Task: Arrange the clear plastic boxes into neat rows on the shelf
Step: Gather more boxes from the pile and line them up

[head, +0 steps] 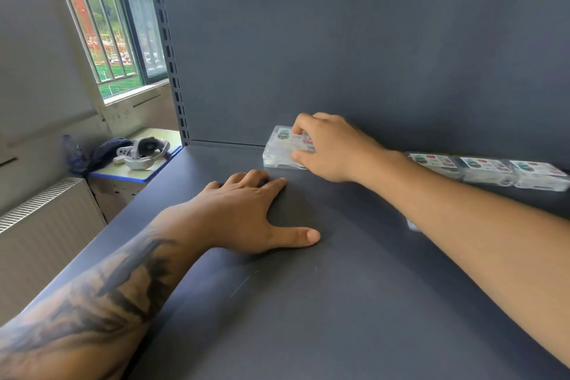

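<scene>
On matte shelf point(308, 302), hand-gripped clear box point(282, 148)

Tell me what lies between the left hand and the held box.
Head view: only bare shelf between the left hand and the box the right hand holds.

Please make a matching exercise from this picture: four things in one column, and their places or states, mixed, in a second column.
1. left hand
2. right hand
3. row of three boxes
4. white headset

A. on the small table by the window
B. lies flat on the shelf
C. holds a clear box
D. along the back panel, at the right

Pairs: 1-B, 2-C, 3-D, 4-A
</scene>
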The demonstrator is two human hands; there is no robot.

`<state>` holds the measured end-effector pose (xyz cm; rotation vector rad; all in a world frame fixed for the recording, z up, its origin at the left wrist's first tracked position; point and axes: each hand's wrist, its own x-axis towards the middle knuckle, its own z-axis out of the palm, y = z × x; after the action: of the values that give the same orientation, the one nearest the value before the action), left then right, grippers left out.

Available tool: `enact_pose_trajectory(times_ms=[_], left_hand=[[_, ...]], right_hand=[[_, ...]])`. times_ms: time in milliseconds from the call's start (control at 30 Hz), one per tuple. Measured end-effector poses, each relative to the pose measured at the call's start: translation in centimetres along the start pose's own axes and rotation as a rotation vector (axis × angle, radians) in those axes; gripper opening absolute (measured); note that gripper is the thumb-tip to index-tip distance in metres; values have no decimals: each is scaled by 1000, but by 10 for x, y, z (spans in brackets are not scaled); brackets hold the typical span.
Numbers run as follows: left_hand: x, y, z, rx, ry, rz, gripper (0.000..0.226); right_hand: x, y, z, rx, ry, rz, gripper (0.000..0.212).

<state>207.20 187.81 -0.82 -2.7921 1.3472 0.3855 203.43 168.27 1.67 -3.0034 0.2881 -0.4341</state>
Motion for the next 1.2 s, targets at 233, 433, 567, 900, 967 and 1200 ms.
enact_pose_trajectory(times_ms=[233, 433, 567, 900, 967, 1200], left_hand=[[0, -1, -2, 12, 3, 16, 118], [-1, -1, -2, -4, 9, 15, 113], [-1, -1, -1, -29, 19, 7, 112], [9, 1, -3, -104, 167, 78, 108], [13, 7, -2, -164, 231, 98, 99], [16, 33, 0, -355, 376, 182, 53]], right_hand=[[16, 0, 10, -5, 3, -15, 36], [14, -6, 12, -86, 25, 8, 38], [5, -5, 3, -65, 46, 28, 43], [-93, 60, -54, 21, 232, 250, 28], [-113, 63, -59, -139, 85, 389, 39], [-138, 53, -43, -136, -83, 377, 37]])
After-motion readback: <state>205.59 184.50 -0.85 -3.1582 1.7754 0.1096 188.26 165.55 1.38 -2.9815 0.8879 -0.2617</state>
